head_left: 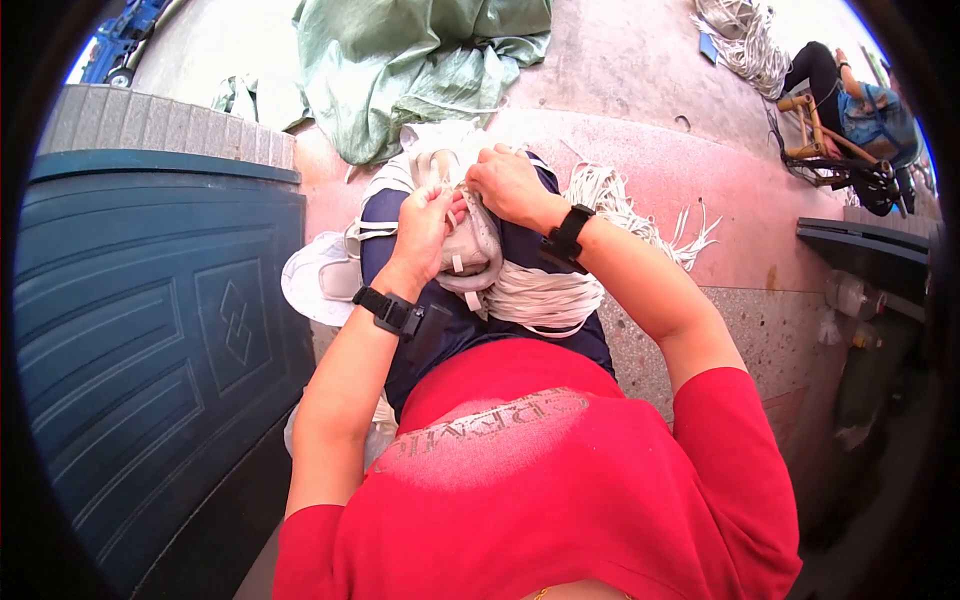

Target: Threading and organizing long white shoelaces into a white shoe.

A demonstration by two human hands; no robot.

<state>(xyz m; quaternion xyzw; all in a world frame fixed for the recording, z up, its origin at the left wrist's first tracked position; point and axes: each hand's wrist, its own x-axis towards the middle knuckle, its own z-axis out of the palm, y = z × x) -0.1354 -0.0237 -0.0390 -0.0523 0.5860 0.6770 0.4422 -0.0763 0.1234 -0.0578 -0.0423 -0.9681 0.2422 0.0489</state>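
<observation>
A pale beige-white shoe (468,246) rests between my thighs, its heel opening toward me. Over its upper, my left hand (428,228) has its fingers curled together, palm partly up; what they hold is too small to make out. Close beside it, my right hand (512,186) pinches what looks like a white shoelace at the shoe's edge, though the fingertips mostly cover it. A thick bundle of white shoelaces (543,298) lies across my right thigh, and more loose laces (610,205) trail off beyond it. Left of my leg sits another white shoe (325,280).
A green tarp (420,75) lies heaped ahead. To the left stands a blue panelled door (160,300). At the far right a person (875,115) sits by a wooden-framed chair (805,130), near a pile of white cords (745,50). Plastic bottles (855,300) lie at right.
</observation>
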